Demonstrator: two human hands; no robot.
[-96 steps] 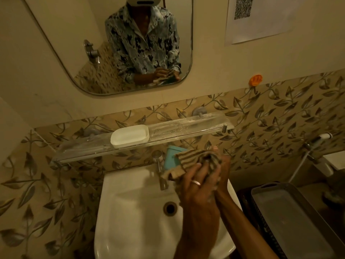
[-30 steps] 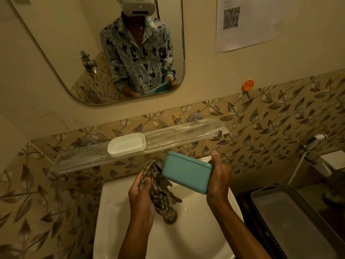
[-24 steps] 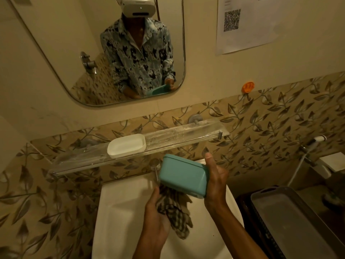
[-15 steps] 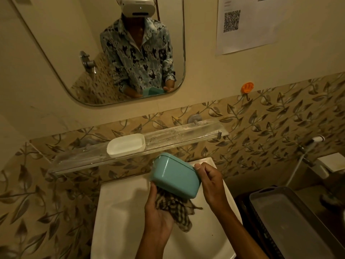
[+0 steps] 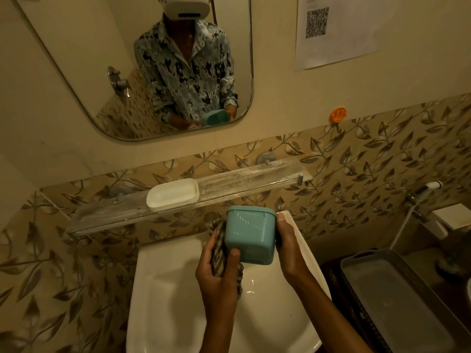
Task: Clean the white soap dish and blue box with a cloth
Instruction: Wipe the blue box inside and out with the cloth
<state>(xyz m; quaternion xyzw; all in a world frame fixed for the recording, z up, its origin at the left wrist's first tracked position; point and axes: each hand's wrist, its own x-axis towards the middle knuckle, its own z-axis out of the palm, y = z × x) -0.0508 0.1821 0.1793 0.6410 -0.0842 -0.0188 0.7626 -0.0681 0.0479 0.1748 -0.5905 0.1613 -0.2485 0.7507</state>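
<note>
The blue box is held over the white basin, standing on end with one narrow end toward me. My right hand grips its right side. My left hand holds a striped cloth against the box's left side, thumb on the box's lower front edge. Part of the cloth hangs down below the box. The white soap dish sits on the glass shelf above the basin, left of the box and apart from both hands.
The white basin lies under my hands. A grey tray on a dark basket stands at the right. A spray hose hangs on the tiled wall. A mirror and a paper sheet are above.
My right hand turned the box from lying sideways to standing on end. My left hand brought the cloth from below the box up against its left side.
</note>
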